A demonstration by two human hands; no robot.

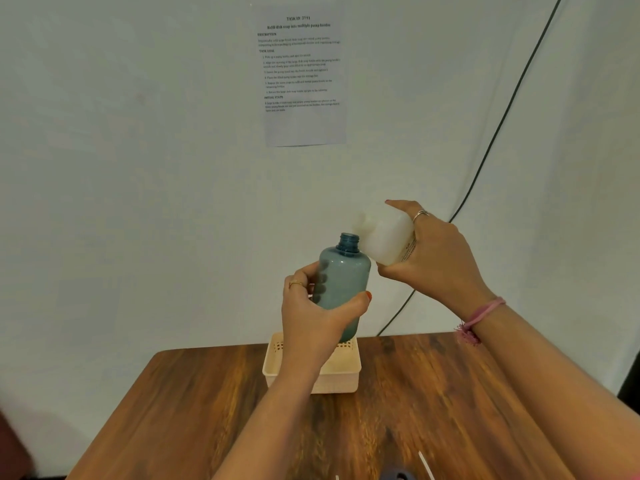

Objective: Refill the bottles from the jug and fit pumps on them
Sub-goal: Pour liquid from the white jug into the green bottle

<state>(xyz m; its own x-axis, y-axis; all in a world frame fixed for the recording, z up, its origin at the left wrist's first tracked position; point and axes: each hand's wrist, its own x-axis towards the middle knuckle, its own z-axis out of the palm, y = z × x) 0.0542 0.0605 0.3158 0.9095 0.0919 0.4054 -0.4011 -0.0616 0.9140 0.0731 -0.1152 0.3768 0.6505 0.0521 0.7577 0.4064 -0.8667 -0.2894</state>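
Observation:
My left hand grips a translucent blue bottle, held upright in the air with its threaded neck uncapped. My right hand holds a white jug tipped sideways to the left, its spout blurred and level with the bottle's mouth, just to the right of it. No liquid is visible between them. At the bottom edge a dark blue pump part and a white tube lie on the table, mostly cut off.
A cream plastic basket sits on the wooden table near its far edge, below the bottle. A printed sheet is fixed to the white wall. A dark cable runs down the wall at right.

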